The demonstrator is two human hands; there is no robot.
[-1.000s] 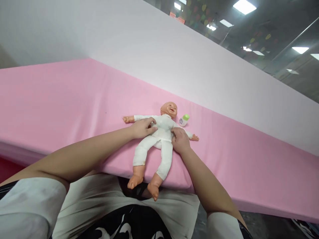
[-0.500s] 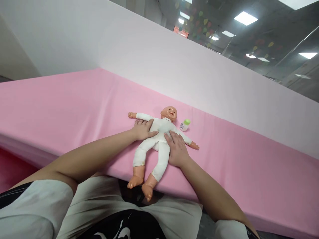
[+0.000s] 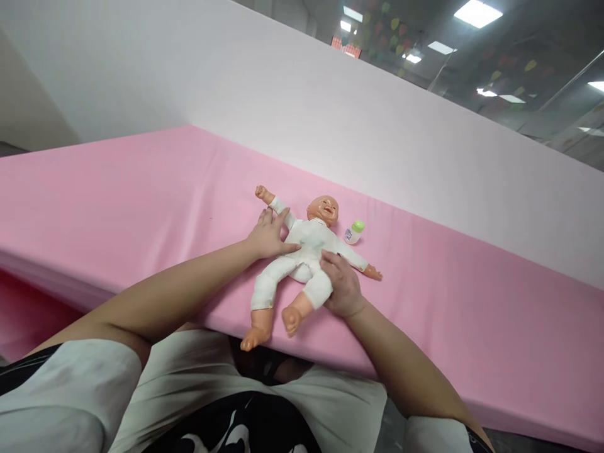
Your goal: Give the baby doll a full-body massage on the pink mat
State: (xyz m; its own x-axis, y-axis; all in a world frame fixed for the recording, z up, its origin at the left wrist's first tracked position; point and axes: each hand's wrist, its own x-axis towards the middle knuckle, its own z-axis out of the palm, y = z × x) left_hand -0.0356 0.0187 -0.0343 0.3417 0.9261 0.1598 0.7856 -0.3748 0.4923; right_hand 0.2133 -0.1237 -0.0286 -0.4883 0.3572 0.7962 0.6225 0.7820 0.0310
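A baby doll point(image 3: 311, 242) with a bald plastic head and a white cloth body lies face up on a pink padded surface, feet toward me. My left hand point(image 3: 271, 234) rests against its side with fingers spread beside its raised arm and the thumb on its belly. On the other side, my right hand point(image 3: 343, 286) has its fingers curled around the doll's hip and upper thigh; the palm side is hidden. The leg by my right hand is bent up. Near the doll's head lies a small clear bottle point(image 3: 353, 233) with a green cap.
The pink padded surface point(image 3: 472, 302) runs along a white wall point(image 3: 283, 107) and ends close to my lap. Above the wall, glass point(image 3: 472, 69) shows ceiling lights and coloured leaf-like shapes. Something red point(image 3: 33, 314) sits below the edge at left.
The doll's leg by my right hand has bent upward, and that hand's fingers have curled more. The doll's arm by my left hand has swung up toward its head.
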